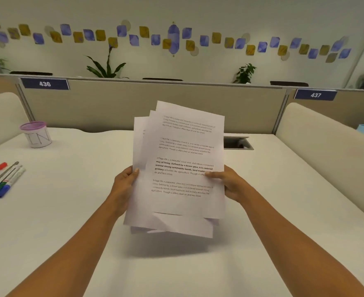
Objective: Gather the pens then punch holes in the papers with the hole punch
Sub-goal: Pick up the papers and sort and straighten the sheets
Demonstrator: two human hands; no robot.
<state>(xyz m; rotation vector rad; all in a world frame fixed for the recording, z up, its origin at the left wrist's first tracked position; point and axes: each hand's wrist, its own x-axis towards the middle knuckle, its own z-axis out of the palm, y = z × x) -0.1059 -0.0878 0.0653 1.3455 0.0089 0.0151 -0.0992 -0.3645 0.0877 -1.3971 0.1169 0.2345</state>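
Observation:
A loose, uneven stack of printed white papers (pixel 181 168) is held upright above the middle of the white desk (pixel 74 221). My left hand (pixel 124 185) grips its left edge and my right hand (pixel 230 183) grips its right edge, thumb on the top sheet. Several pens and markers (pixel 2 179) with red, blue and green caps lie bunched together at the desk's far left. No hole punch is in view.
A pink-rimmed white cup (pixel 37 133) stands at the back left. A cable opening (pixel 237 143) is set into the desk at the back right. Beige dividers (pixel 155 106) labelled 436 and 437 close off the back, with cream side panels (pixel 326 146) left and right.

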